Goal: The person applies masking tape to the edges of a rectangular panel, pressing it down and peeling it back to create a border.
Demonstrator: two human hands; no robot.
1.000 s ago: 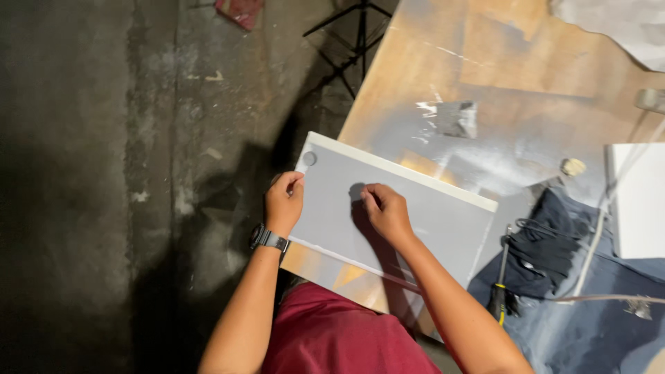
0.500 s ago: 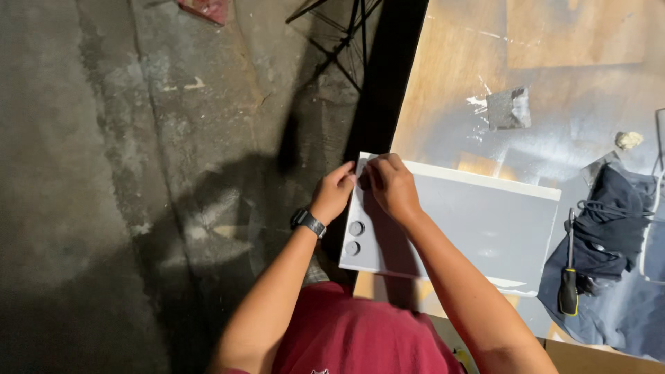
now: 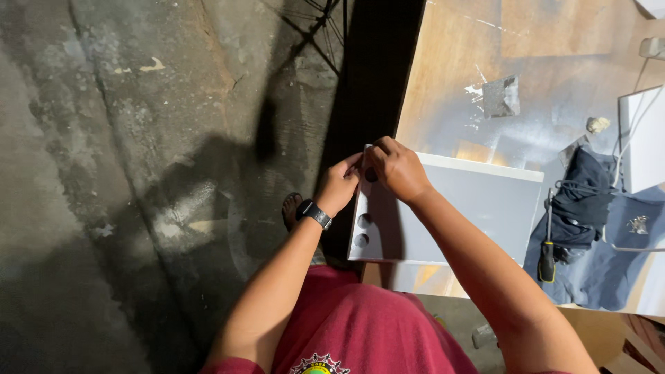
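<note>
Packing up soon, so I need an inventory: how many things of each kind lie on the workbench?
White panels: 2
Screwdrivers: 1
Dark cloths: 1
Foil scraps: 1
Total: 5
Both hands, left and right, touch the nearer panel's corner.

Panel [image 3: 478,215] lies flat on workbench [image 3: 457,76], its left end at the bench edge. Both hands meet at the panel's far-left corner: left hand [image 3: 338,185] beside right hand [image 3: 398,170]. Screwdriver [image 3: 547,253] lies just right of the panel, on cloth [image 3: 596,263]. Floor [image 3: 138,173] lies left of the bench.
</note>
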